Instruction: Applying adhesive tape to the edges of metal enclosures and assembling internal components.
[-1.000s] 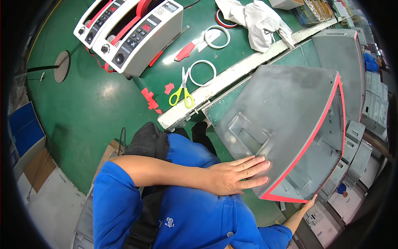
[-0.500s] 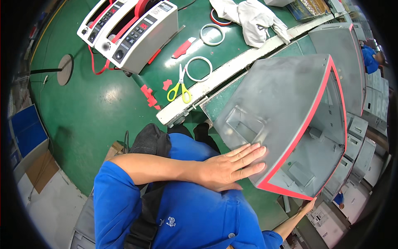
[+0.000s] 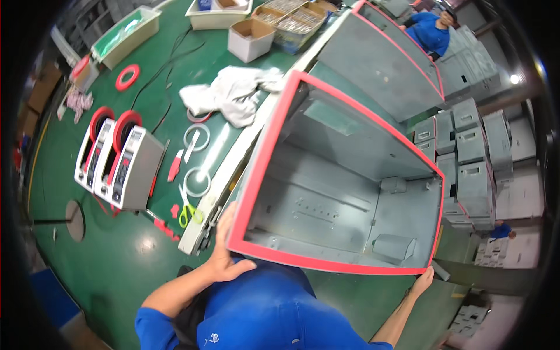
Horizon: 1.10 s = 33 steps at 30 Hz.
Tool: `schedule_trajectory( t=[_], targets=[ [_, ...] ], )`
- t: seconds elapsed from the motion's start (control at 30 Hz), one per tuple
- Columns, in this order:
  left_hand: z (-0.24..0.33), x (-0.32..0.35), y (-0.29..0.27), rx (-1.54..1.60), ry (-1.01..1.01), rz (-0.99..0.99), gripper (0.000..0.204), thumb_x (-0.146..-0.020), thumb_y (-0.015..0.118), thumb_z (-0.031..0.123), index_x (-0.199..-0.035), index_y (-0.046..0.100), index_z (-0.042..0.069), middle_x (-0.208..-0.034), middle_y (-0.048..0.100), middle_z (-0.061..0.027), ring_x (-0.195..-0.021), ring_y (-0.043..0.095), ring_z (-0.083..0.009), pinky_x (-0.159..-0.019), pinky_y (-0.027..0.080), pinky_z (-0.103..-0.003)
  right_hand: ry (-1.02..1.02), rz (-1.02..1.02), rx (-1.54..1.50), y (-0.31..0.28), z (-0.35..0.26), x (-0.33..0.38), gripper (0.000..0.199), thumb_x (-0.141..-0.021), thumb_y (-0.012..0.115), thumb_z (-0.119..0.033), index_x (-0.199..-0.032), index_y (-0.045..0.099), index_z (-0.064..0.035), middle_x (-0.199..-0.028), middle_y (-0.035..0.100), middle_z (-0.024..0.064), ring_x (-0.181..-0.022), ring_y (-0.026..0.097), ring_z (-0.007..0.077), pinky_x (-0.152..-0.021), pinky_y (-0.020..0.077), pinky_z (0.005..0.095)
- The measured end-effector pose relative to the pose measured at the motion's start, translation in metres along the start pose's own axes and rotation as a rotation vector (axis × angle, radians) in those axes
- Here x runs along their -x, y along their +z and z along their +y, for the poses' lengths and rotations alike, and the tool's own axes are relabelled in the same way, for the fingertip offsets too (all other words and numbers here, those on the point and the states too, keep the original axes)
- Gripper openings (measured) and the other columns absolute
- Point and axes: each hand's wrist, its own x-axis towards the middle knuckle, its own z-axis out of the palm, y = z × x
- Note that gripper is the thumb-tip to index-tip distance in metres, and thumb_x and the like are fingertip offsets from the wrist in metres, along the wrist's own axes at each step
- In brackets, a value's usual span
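A grey metal cabinet (image 3: pixel 312 181) stands tilted in front of me. Its open face is turned up toward me, and red tape runs all round the rim. At its left lower corner, my left hand (image 3: pixel 226 256) grips the side, thumb spread outside and the fingertips hidden behind the metal. My right hand (image 3: pixel 422 281) holds the lower right corner, its fingers partly tucked under the edge. Inside the cabinet a small box-shaped bracket (image 3: pixel 394 248) and rows of holes show.
On the green table to the left are two tape dispensers (image 3: pixel 119 166), yellow-handled scissors (image 3: pixel 190 213), a red-handled knife (image 3: pixel 175 166), tape rolls (image 3: pixel 197 182) and a white cloth (image 3: pixel 230 96). Beyond lie another taped cabinet (image 3: pixel 373 70) and a person (image 3: pixel 430 34); stacked grey cabinets (image 3: pixel 469 140) stand right.
The cabinet has turned so its open face now points up toward me. My left hand has moved from lying flat on its side to gripping the left corner. My right hand stays at the lower corner.
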Motion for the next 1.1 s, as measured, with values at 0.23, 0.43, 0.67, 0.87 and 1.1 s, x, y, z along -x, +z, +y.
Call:
schedule_trajectory(
  t=[0.23, 0.43, 0.67, 0.87, 1.1],
  targets=[
    [-0.023, -0.036, -0.006, 0.013, -0.321, 0.128, 0.088, -0.07, 0.064, 0.027, -0.131, 0.006, 0.0, -0.133, 0.016, -0.0145, -0.124, 0.019, -0.0246, -0.1, 0.017, -0.036, 0.022, 0.25, -0.737, 0.055, -0.01, 0.013, 0.028, -0.084, 0.033, -0.019, -0.097, 0.046, 0.0023, -0.094, 0.048, 0.0089, -0.083, 0.05, 0.018, -0.076, 0.0425, 0.0314],
    [-0.068, -0.131, 0.004, 0.065, -0.29, 0.157, 0.075, -0.072, 0.056, 0.014, -0.13, 0.01, 0.003, -0.13, 0.021, -0.0129, -0.122, 0.021, -0.0226, -0.1, 0.017, -0.034, 0.094, 0.306, -0.783, 0.097, -0.052, -0.021, 0.033, -0.082, 0.037, -0.014, -0.103, 0.049, 0.0077, -0.102, 0.05, 0.0139, -0.091, 0.053, 0.0226, -0.08, 0.0451, 0.0325],
    [-0.12, -0.296, 0.046, 0.077, -0.103, 0.065, 0.061, -0.078, 0.054, 0.012, -0.128, 0.02, 0.003, -0.124, 0.033, -0.0122, -0.113, 0.033, -0.0214, -0.096, 0.024, -0.031, -0.058, 0.347, -0.724, 0.177, -0.048, -0.153, 0.033, -0.082, 0.036, -0.015, -0.097, 0.056, 0.0071, -0.099, 0.056, 0.0129, -0.091, 0.053, 0.021, -0.082, 0.0406, 0.0309],
    [-0.159, -0.404, 0.057, -0.565, -0.113, 0.195, 0.062, -0.074, 0.063, 0.034, -0.123, 0.034, 0.009, -0.089, 0.055, -0.0147, -0.085, 0.05, -0.029, -0.077, 0.039, -0.035, -0.136, 0.365, -0.767, 0.239, -0.065, -0.23, 0.034, -0.082, 0.035, -0.015, -0.098, 0.056, 0.0074, -0.098, 0.058, 0.0124, -0.089, 0.054, 0.0207, -0.08, 0.0408, 0.0298],
    [-0.165, -0.431, 0.07, -0.252, -0.236, 0.154, 0.064, -0.075, 0.061, 0.037, -0.127, 0.03, 0.014, -0.075, 0.052, -0.0054, -0.055, 0.047, -0.0107, -0.049, 0.04, -0.023, -0.203, 0.431, -0.681, 0.268, -0.064, -0.263, 0.034, -0.081, 0.035, -0.015, -0.096, 0.058, 0.0056, -0.094, 0.06, 0.014, -0.085, 0.056, 0.0218, -0.078, 0.0419, 0.0289]
  ],
)
